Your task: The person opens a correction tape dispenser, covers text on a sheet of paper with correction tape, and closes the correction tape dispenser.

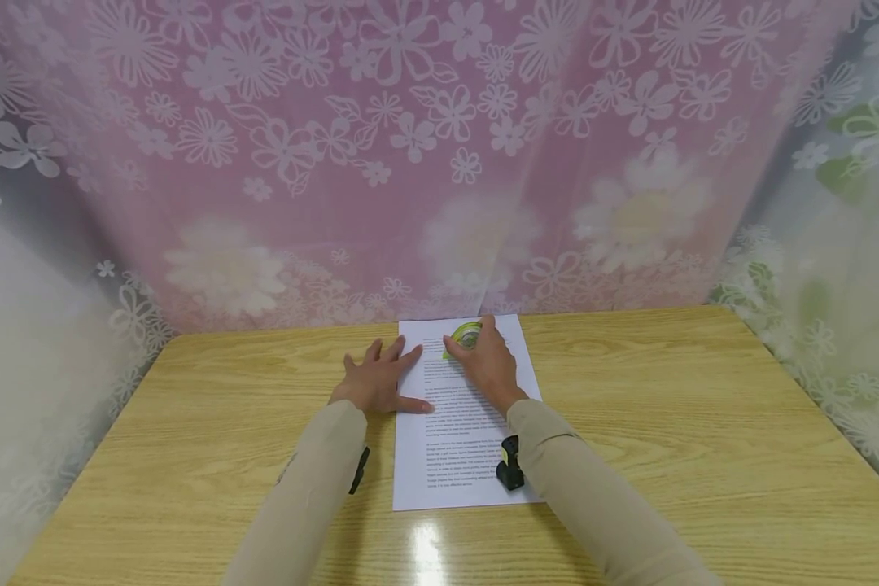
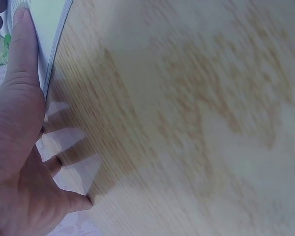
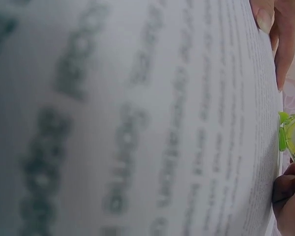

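Note:
A printed sheet of paper (image 1: 454,472), seemingly on a thin stack, lies on the wooden table. My left hand (image 1: 377,384) rests at its left edge with fingers spread; the thumb lies on the page and, in the left wrist view, fingertips of the hand (image 2: 19,147) touch the wood. Near the top of the page, my right hand (image 1: 492,368) grips a green, see-through correction tape (image 1: 465,334) between thumb and fingers. In the right wrist view the green tip of the correction tape (image 3: 294,135) is at the paper; the fingers hide part of its body.
The wooden table (image 1: 630,407) extends to both sides of the paper. A pink flowered curtain (image 1: 337,203) hangs along its back edge, with paler flowered cloth (image 1: 842,268) at the sides. A black wrist camera (image 1: 510,464) is over the page's lower right.

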### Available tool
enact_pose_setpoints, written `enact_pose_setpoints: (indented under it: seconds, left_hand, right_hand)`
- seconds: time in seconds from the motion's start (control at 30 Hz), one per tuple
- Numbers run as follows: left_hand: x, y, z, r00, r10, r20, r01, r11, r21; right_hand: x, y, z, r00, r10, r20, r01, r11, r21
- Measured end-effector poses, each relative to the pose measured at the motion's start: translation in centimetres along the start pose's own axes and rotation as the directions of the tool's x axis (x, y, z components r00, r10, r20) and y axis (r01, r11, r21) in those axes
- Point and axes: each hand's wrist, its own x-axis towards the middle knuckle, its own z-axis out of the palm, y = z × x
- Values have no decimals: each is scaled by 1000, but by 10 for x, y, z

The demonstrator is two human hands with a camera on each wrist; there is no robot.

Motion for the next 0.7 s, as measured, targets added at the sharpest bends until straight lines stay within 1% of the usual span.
enact_pose_setpoints:
  seconds: [0.17, 0.47, 0.7]
  left_hand:
    - [0, 0, 0, 1000, 0, -4, 0, 1000, -7]
    - [1, -1, 1, 1000, 7, -1, -7, 1000, 4]
    - [1, -1, 1, 1000, 8, 1, -8, 1000, 5]
  right_hand:
    - [-1, 0, -2, 1000, 7, -1, -7, 999, -42]
    - [0, 4, -4, 1000, -19, -5, 19, 1000, -5]
    - [0, 6, -7, 1000, -12, 0, 12, 1000, -3]
